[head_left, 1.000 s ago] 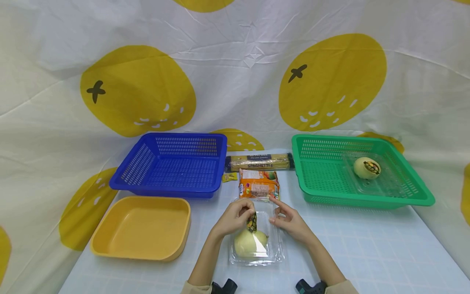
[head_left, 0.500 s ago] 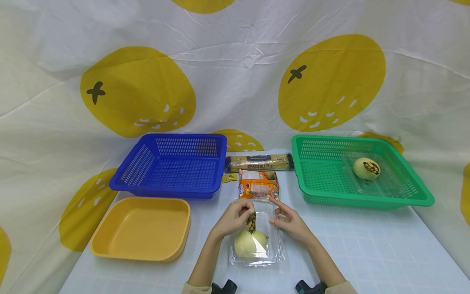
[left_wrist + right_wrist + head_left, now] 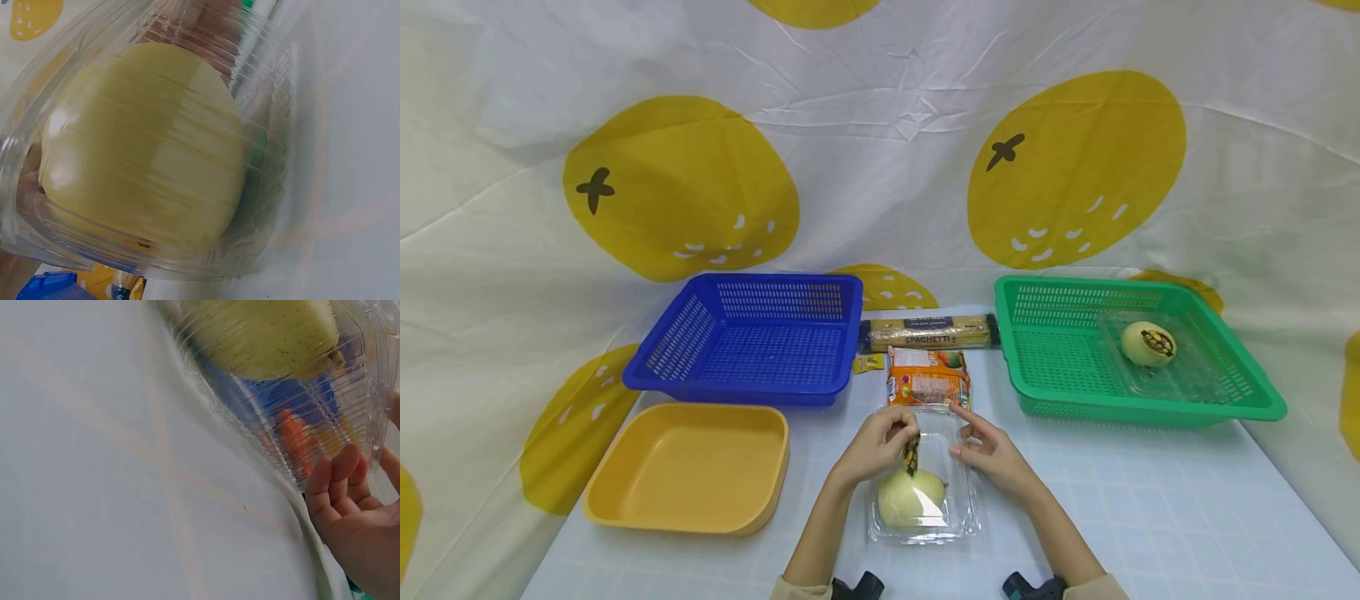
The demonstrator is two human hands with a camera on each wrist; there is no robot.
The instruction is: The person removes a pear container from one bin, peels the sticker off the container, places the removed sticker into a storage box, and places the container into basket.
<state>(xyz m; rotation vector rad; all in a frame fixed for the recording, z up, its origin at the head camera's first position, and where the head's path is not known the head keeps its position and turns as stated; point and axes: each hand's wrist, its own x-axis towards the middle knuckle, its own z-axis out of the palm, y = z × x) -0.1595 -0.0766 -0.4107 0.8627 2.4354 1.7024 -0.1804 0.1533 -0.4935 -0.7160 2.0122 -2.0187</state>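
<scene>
A clear plastic clamshell container (image 3: 961,505) lies on the table between my hands, with a round pale yellow-green melon (image 3: 912,504) inside. My left hand (image 3: 872,442) pinches a black-and-gold sticker (image 3: 912,457) that stands above the melon. Where its lower end attaches is hard to tell. At the container's right side, my right hand (image 3: 996,454) holds the rim, its index finger extended along the far corner. The left wrist view shows the melon (image 3: 150,156) through the ribbed plastic, with the left fingers mostly hidden. Several fingers of the right hand (image 3: 359,525) curl against the container's wall.
Beyond the container lie an orange food packet (image 3: 928,379), a small yellow sachet (image 3: 868,362) and a spaghetti pack (image 3: 932,332). On the left stand a blue basket (image 3: 745,388) and a yellow tub (image 3: 685,517). A green basket (image 3: 1037,404) holds another stickered melon (image 3: 1148,344).
The sticker pinched in the left hand has turned slightly and looks narrower, as the left fingers shift a little leftward. The right hand and container stay in place.
</scene>
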